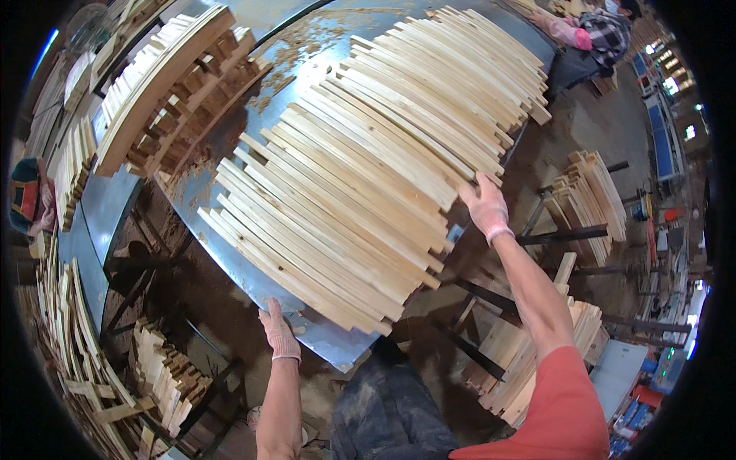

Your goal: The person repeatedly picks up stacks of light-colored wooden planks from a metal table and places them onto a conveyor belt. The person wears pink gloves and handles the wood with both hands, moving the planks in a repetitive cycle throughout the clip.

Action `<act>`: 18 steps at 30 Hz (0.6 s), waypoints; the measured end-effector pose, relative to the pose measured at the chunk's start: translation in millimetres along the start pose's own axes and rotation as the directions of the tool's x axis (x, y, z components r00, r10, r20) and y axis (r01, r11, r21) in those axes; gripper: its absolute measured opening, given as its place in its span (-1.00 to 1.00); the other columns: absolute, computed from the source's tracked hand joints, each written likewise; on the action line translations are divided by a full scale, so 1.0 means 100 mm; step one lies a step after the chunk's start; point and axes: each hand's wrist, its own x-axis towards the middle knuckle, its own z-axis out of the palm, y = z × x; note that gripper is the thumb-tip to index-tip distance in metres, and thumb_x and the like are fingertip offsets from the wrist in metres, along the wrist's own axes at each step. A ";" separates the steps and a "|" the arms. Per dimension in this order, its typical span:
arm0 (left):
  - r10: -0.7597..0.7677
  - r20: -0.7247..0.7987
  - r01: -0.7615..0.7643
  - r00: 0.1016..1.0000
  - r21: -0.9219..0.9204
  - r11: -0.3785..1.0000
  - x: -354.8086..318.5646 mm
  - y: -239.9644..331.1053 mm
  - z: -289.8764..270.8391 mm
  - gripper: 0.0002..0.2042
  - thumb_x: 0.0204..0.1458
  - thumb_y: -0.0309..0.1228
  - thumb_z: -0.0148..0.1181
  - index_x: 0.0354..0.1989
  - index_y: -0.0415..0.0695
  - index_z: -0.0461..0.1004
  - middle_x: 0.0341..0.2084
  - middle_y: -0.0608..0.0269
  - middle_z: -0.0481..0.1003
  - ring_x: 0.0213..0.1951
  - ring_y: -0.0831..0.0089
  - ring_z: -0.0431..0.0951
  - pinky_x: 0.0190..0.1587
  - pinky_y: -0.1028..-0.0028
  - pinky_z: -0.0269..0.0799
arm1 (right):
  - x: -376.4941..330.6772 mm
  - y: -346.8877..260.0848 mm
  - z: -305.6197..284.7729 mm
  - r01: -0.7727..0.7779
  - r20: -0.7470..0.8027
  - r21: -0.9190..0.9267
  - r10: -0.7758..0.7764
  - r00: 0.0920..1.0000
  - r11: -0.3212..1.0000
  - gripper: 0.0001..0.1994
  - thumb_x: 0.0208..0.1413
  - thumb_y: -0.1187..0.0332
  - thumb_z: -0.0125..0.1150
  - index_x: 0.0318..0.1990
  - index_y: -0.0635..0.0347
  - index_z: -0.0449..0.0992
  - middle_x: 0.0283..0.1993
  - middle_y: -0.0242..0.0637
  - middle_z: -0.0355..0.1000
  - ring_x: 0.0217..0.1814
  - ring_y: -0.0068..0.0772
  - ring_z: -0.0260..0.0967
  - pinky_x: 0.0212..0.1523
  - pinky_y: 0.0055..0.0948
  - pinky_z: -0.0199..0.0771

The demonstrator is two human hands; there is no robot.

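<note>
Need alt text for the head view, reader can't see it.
A person's gloved right hand touches the ends of pale wooden strips laid side by side across a shiny blue-grey table, while the gloved left hand is at the table's edge. More wood stacks stand on both sides; a co-worker is at upper right.

A fisheye camera on the person's head looks down and forward across strips (366, 178) on the tabletop (333, 346), from close above its near end, taking in floor (598, 126) on both sides.
</note>
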 end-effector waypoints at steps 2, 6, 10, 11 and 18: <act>-0.039 -0.031 0.040 0.999 0.032 0.999 0.16 -0.02 -0.04 -0.27 0.34 0.14 0.17 0.51 -0.09 0.28 0.28 0.14 0.46 0.26 0.19 0.47 0.36 0.13 0.39 | -0.39 0.06 0.02 0.066 0.065 0.062 -0.070 0.995 0.996 -0.19 0.24 -0.10 0.33 0.42 0.42 0.38 0.21 0.21 0.54 0.24 0.17 0.49 0.29 -0.04 0.45; -0.090 0.289 0.218 0.953 -0.448 0.867 0.34 0.11 -0.17 -0.16 0.31 0.28 0.15 0.55 -0.13 0.28 0.46 0.17 0.38 0.36 0.20 0.45 0.45 0.19 0.32 | -1.12 0.23 0.17 -0.097 0.385 0.310 -0.032 0.922 0.946 -0.22 0.25 0.06 0.39 0.50 0.34 0.32 0.02 0.04 0.60 0.03 -0.18 0.55 0.18 -0.27 0.52; -0.139 0.135 0.171 0.981 -0.266 0.949 0.52 0.36 -0.51 -0.19 0.30 0.29 0.10 0.49 -0.14 0.36 0.36 0.06 0.47 0.31 0.08 0.52 0.39 0.06 0.43 | -0.71 0.02 0.40 0.274 0.277 0.349 -0.378 0.884 0.896 -0.34 0.34 0.18 0.30 0.49 0.33 0.33 -0.01 0.00 0.60 0.02 -0.19 0.55 0.15 -0.29 0.53; -0.105 0.176 0.152 0.979 -0.278 0.949 0.57 0.38 -0.51 -0.19 0.30 0.28 0.11 0.48 -0.14 0.36 0.36 0.06 0.48 0.30 0.08 0.52 0.38 0.06 0.43 | -0.46 -0.12 0.54 0.297 0.209 0.365 -0.389 0.897 0.882 -0.38 0.36 0.23 0.28 0.48 0.33 0.33 0.00 0.02 0.60 0.05 -0.18 0.57 0.16 -0.30 0.53; -0.021 0.183 0.090 0.983 -0.378 0.921 0.97 0.31 -0.40 -0.16 0.24 0.30 0.22 0.49 -0.10 0.32 0.33 0.15 0.47 0.29 0.17 0.50 0.42 0.17 0.37 | 0.48 -0.64 1.63 -0.106 0.293 0.835 -0.274 0.916 0.540 -0.27 0.41 0.15 0.31 0.57 0.35 0.21 0.47 -0.08 0.39 0.49 -0.32 0.32 0.52 -0.37 0.23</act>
